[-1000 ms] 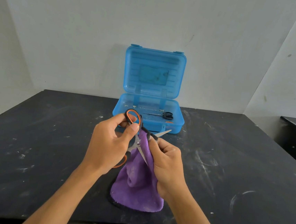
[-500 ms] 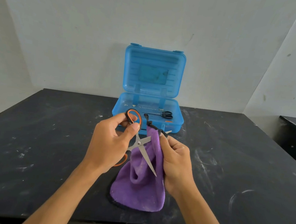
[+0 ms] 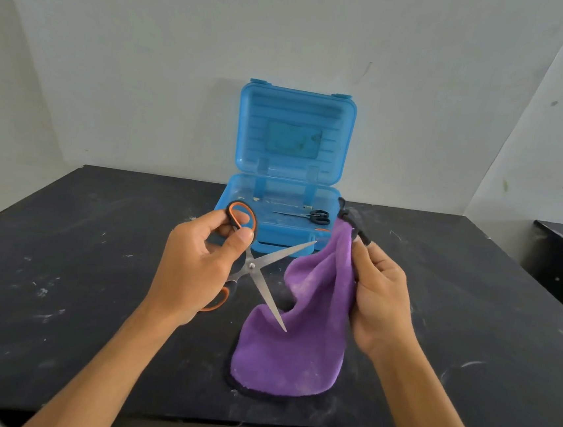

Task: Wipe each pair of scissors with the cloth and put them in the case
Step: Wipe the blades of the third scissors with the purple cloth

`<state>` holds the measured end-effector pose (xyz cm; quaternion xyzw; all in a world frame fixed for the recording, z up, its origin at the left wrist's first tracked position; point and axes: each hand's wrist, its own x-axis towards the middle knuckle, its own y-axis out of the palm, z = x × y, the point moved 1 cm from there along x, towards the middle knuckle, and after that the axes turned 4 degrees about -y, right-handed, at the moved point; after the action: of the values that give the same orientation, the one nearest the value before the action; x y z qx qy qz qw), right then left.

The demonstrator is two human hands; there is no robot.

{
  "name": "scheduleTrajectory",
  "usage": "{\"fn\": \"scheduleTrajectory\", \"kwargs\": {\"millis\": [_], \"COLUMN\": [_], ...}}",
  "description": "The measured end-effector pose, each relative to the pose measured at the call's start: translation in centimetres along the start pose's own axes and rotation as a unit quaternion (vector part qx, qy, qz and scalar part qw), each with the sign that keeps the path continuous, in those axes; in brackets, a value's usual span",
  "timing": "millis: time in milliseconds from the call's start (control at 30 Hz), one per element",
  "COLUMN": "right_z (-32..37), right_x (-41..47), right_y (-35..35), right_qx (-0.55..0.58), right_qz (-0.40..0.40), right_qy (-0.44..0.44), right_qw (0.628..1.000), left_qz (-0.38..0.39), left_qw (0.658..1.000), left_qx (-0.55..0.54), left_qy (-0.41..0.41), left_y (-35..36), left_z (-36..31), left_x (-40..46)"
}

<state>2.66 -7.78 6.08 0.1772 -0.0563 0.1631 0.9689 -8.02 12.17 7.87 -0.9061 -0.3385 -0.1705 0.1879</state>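
- While the left hand [image 3: 196, 267] grips the orange-handled scissors [image 3: 251, 265] at frame centre, thumb and fingers curled round the handle loops, the blades stand spread wide apart, probably so that each edge can be reached by the cloth on its own.
- One blade points up and right toward the case; the other slants down and right, its tip over the purple cloth [image 3: 298, 345].
- Just right of centre, the right hand [image 3: 378, 298] pinches the cloth's upper edge by its dark trim and lifts it, while the lower part lies bunched on the black table [image 3: 60, 278]; held this way, a loose fold hangs ready to wrap a blade.
- Cloth and blades look apart near the top; at the lower tip I cannot tell whether they touch.
- At upper centre, the blue case [image 3: 291, 166] stands open against the wall, its lid upright, likely to leave the tray free for dropping tools in.
- A small black pair of scissors [image 3: 307, 215] already lies in that tray, so part of the job appears done.
- No brand, label or writing can be read anywhere; the rectangular patch inside the lid is blank or too blurred.
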Motion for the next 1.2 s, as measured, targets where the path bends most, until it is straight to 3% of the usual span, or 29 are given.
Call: {"fn": "scheduleTrajectory", "kwargs": {"millis": [100, 300, 433, 667, 867, 1067, 1200], "right_z": [0.4, 0.7, 0.4, -0.6, -0.9, -1.0, -1.0], "right_x": [0.3, -0.1, -0.4, -0.8, -0.1, -0.9, -1.8], "right_y": [0.2, 1.3, 1.5, 1.9, 0.6, 2.1, 3.2], "right_qx": [0.006, -0.029, -0.005, 0.002, -0.023, 0.174, 0.173], "right_qz": [0.021, 0.162, 0.199, 0.106, -0.09, 0.002, 0.091], "right_qy": [-0.004, -0.009, 0.011, -0.007, 0.044, 0.131, 0.098], "right_qw": [1.0, 0.986, 0.98, 0.994, 0.995, 0.976, 0.976], "left_qz": [0.028, 0.085, 0.095, 0.084, 0.053, 0.007, 0.004], "left_qw": [1.0, 0.996, 0.995, 0.994, 0.997, 0.998, 0.999], "left_qx": [0.005, 0.033, 0.042, 0.066, 0.05, 0.052, 0.039], "left_qy": [0.001, -0.001, 0.006, 0.01, -0.007, 0.02, 0.026], "left_y": [0.0, 0.0, -0.5, -0.6, -1.4, 0.0, 0.9], "left_z": [-0.1, -0.9, -1.3, -1.4, -1.0, -1.2, -1.4], "left_x": [0.0, 0.8, 1.3, 1.3, 1.7, 1.3, 1.0]}}
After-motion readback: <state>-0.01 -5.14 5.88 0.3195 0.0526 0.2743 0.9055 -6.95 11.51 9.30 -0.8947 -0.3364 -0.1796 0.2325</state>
